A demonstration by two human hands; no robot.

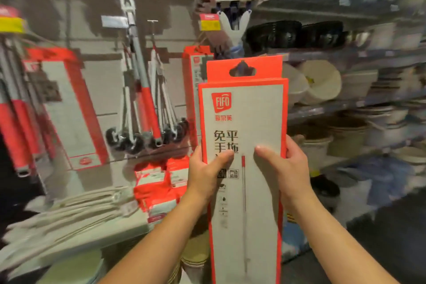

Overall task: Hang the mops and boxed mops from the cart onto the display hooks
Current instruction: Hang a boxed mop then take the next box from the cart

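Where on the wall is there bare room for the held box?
Bare panel between the left hanging boxed mop and the mop bundle; narrower gap between bundle and right boxed mop. Ledge below is crowded with red packs.

Person's got a tall orange-and-white cardboard mop box [244, 113] upright in front of them. Their left hand [205, 172] and right hand [285, 168] grip its two side edges, thumbs on the front. The orange hang-hole tab [265, 67] is up top. Behind it, red-and-grey-handled mops [147, 108] dangle on the wall panel, with another orange boxed mop [66, 110] further left. Pale stacked bowls [322, 83] sit on shelves at right.
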